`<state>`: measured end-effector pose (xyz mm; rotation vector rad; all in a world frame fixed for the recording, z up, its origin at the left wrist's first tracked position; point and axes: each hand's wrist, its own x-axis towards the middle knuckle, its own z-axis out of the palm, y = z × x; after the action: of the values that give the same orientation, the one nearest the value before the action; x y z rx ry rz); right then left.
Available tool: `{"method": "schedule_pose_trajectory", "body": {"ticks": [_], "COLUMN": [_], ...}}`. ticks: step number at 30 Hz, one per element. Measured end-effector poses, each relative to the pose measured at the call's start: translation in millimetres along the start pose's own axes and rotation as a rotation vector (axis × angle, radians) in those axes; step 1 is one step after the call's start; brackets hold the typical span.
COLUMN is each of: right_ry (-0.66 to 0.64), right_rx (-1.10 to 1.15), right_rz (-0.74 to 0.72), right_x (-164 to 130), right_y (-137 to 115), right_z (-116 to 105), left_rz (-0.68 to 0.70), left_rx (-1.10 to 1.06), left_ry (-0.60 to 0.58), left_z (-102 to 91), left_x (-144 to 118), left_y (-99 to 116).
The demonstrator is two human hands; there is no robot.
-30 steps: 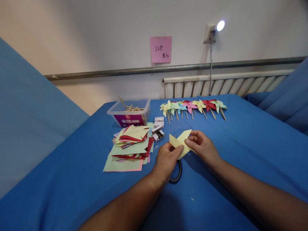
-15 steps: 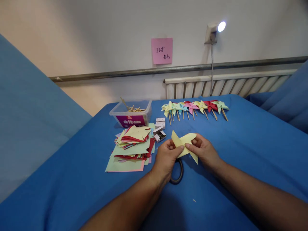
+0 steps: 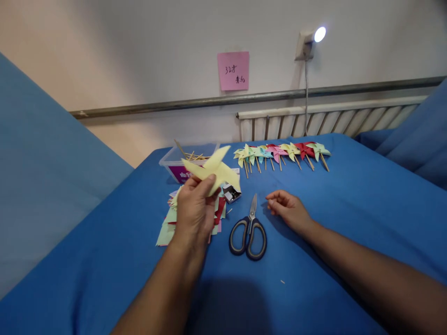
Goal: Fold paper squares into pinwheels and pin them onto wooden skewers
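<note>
My left hand (image 3: 195, 202) pinches a pale yellow paper pinwheel (image 3: 218, 171) at its middle, thumb on top; no stick shows on it. The raised pinwheel hides part of the clear tub (image 3: 178, 170) and of the stacked coloured paper (image 3: 167, 232). Near the table, my right hand (image 3: 288, 209) is held with loosely curled fingers, thumb and forefinger a little apart, and nothing seen in it. Between the hands lie dark-handled scissors (image 3: 252, 216), blades closed and pointing away. Just beyond the left hand, a small open box (image 3: 232, 192) holds dark shiny bits too small to name.
Several finished pinwheels on sticks (image 3: 277, 151) lie in a row along the back of the blue-covered table (image 3: 314, 279). Thin wooden sticks (image 3: 195, 157) rest in the tub. Behind are a radiator (image 3: 331, 116), a rail and a pink note (image 3: 233, 70) on the wall.
The left hand has carried the yellow pinwheel left and up, over the paper stack. My right hand has let go of it and stayed on the right. The scissors are now uncovered.
</note>
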<state>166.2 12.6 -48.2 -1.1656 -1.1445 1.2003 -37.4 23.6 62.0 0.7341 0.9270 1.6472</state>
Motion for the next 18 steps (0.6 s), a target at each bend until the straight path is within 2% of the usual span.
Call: {"method": "schedule_pose_trajectory", "body": {"ticks": [3,6,11,15,18], "right_ry": [-0.039,-0.073,-0.119,-0.119,-0.108], "right_rx": [-0.056,-0.095,-0.139,-0.133,-0.115], "right_rz": [-0.028,-0.036,-0.052,-0.062,-0.074], "right_x": [-2,-3,-1,-2,-4], "right_y": [1,5,11,10,15], "right_z": [4,4,3,4,4], "left_rz": [0.126,0.160,-0.015,-0.145,-0.162], "left_rx": [-0.022,-0.013,0.063,0.085,0.111], "left_ry": [0.089,0.134,0.125,-0.007,-0.065], "left_z": [-8.9,-16.3,-14.4,-6.1,0.0], "left_x": [12,23,23,8,-4], "left_y": [16,15,-16,-41,-47]}}
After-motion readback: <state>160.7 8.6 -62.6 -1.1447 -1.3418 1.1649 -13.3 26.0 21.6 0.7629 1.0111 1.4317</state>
